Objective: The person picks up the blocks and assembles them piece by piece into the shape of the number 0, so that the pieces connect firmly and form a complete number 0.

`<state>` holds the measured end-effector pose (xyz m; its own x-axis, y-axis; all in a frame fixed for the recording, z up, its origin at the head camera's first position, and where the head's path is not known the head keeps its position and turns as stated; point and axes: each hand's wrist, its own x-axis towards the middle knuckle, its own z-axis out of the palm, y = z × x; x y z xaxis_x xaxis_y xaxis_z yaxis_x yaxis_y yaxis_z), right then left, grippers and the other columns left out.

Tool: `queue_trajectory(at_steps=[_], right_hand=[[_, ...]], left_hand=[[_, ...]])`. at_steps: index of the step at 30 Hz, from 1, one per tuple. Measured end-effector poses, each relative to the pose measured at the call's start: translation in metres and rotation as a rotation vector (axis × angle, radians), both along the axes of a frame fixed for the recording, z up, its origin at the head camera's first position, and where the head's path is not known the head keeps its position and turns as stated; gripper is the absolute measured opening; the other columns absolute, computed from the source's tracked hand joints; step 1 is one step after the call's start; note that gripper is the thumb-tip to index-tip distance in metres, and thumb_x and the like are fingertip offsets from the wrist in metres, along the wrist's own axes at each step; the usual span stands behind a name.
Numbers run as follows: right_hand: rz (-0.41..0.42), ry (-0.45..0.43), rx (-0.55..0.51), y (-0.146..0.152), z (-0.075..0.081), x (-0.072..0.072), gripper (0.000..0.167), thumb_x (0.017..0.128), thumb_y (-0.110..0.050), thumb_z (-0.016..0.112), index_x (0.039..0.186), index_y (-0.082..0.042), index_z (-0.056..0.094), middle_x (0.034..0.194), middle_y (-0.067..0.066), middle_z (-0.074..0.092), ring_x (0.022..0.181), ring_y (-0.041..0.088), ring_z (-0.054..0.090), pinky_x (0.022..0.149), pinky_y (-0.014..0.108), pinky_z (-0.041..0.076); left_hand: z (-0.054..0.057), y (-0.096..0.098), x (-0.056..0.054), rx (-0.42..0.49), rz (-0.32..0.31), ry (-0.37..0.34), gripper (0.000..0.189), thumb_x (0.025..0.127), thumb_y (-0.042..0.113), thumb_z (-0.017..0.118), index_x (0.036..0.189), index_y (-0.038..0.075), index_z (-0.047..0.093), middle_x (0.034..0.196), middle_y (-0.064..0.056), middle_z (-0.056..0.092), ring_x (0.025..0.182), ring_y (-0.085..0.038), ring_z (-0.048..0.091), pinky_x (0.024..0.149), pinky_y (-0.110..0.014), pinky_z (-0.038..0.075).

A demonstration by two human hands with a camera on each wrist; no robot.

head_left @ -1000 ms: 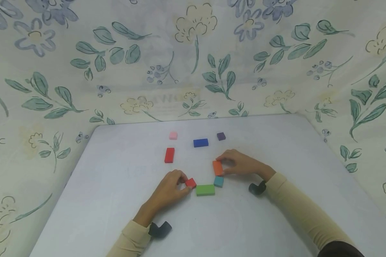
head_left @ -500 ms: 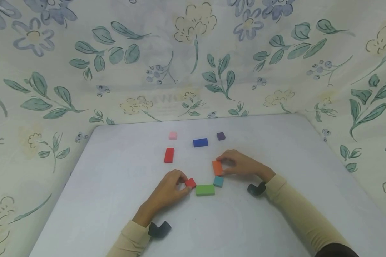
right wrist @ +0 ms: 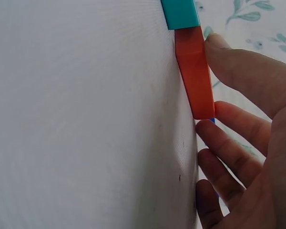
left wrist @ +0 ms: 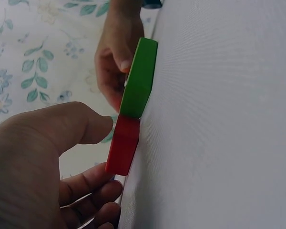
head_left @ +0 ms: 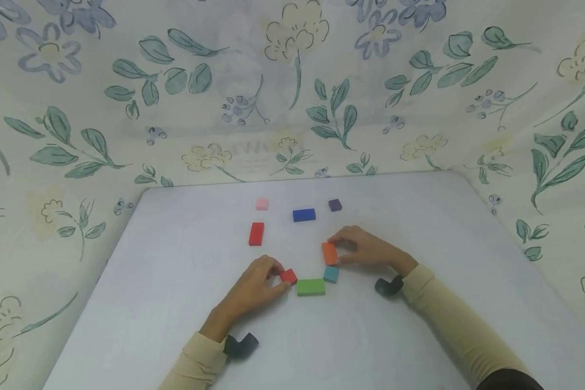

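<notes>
My left hand [head_left: 253,287] pinches a small red block [head_left: 288,277] between thumb and index finger. In the left wrist view that red block [left wrist: 123,145] meets the end of a long green block [left wrist: 140,78]. The right hand [head_left: 368,250] holds an orange block [head_left: 329,253] by its two ends, thumb near and index finger far. A small teal block [head_left: 331,274] lies between the orange block and the right end of the green block [head_left: 311,287]. In the right wrist view the orange block [right wrist: 195,71] touches the teal block [right wrist: 181,13]. All lie on the white table.
Farther back on the white table [head_left: 175,233] lie a long red block [head_left: 256,234], a pink cube [head_left: 262,204], a blue block [head_left: 304,215] and a dark purple cube [head_left: 335,205]. Floral cloth [head_left: 253,108] hangs behind and beside the table.
</notes>
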<state>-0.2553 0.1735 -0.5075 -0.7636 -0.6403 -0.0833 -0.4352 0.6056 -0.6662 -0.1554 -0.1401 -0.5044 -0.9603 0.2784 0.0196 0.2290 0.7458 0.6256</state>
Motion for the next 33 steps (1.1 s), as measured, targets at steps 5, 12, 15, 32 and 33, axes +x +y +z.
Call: queue_trajectory(at_steps=[5, 12, 15, 32, 33], right_hand=[[-0.003, -0.017, -0.003, -0.003, -0.001, -0.003, 0.053, 0.084, -0.042, 0.079, 0.133, -0.029, 0.062, 0.132, -0.009, 0.06, 0.132, 0.019, 0.047, 0.114, 0.048, 0.038], [-0.003, -0.012, -0.017, -0.002, -0.006, -0.004, 0.054, 0.084, -0.042, 0.078, 0.134, -0.029, 0.062, 0.132, -0.01, 0.06, 0.132, 0.017, 0.047, 0.116, 0.047, 0.036], [-0.003, 0.006, -0.032, 0.0, -0.008, -0.002, 0.054, 0.085, -0.042, 0.077, 0.134, -0.027, 0.062, 0.133, -0.008, 0.06, 0.132, 0.019, 0.047, 0.116, 0.048, 0.036], [-0.012, 0.048, -0.094, 0.0, -0.008, 0.008, 0.053, 0.085, -0.042, 0.077, 0.133, -0.024, 0.062, 0.132, -0.008, 0.062, 0.13, 0.02, 0.049, 0.115, 0.049, 0.037], [-0.01, 0.044, -0.096, -0.002, -0.009, 0.008, 0.053, 0.085, -0.042, 0.077, 0.133, -0.023, 0.062, 0.132, -0.007, 0.062, 0.131, 0.021, 0.049, 0.115, 0.049, 0.036]], left_hand=[[0.003, -0.004, 0.001, 0.027, 0.04, -0.049, 0.029, 0.086, 0.03, 0.076, 0.108, 0.018, 0.062, 0.104, 0.006, 0.061, 0.098, -0.013, 0.056, 0.09, -0.036, 0.053], [0.008, -0.02, -0.005, 0.072, 0.086, -0.024, 0.028, 0.09, 0.027, 0.072, 0.114, 0.016, 0.061, 0.106, 0.003, 0.061, 0.098, -0.016, 0.057, 0.086, -0.035, 0.053], [0.012, -0.032, -0.009, 0.097, 0.112, 0.006, 0.026, 0.092, 0.026, 0.069, 0.115, 0.014, 0.062, 0.106, -0.001, 0.062, 0.098, -0.019, 0.058, 0.084, -0.034, 0.053], [0.028, -0.097, -0.071, -0.053, 0.074, -0.125, 0.063, 0.092, 0.035, 0.07, 0.144, 0.007, 0.048, 0.141, -0.018, 0.053, 0.134, -0.038, 0.045, 0.111, -0.059, 0.038], [0.028, -0.099, -0.074, -0.06, 0.066, -0.137, 0.064, 0.091, 0.035, 0.07, 0.145, 0.007, 0.047, 0.144, -0.019, 0.051, 0.136, -0.038, 0.044, 0.112, -0.059, 0.037]])
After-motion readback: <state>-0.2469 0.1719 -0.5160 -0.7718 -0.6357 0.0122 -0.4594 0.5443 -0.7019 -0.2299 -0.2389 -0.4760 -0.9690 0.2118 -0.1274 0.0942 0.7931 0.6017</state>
